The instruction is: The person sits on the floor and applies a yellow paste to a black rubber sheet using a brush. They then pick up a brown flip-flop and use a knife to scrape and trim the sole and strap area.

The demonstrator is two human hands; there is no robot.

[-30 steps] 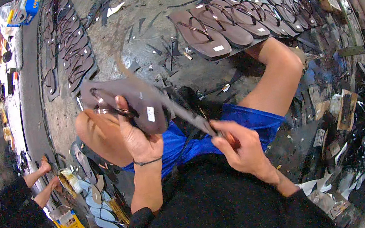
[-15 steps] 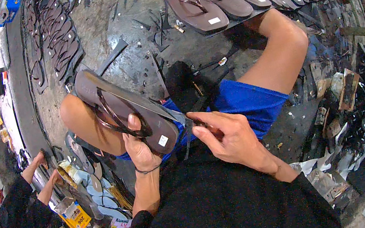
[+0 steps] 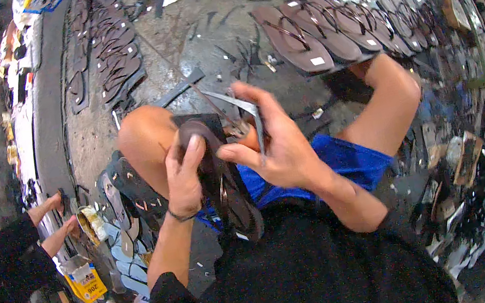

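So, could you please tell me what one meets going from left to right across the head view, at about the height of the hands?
Another person's bare legs → left hand → dark flip-flop → right hand → blue shorts.

A grey concrete floor (image 3: 219,19) is spreading out up top, scuffed and littered with dark offcuts; a row of brown sandals (image 3: 338,31) is lying fanned across it toward the right; left of that row, a heap of dark straps (image 3: 108,52) is sitting along a raised grey kerb (image 3: 50,127); beyond the kerb, another person's legs (image 3: 47,218) are resting; a yellow box (image 3: 87,283) is standing below them; daylight is washing over the floor.
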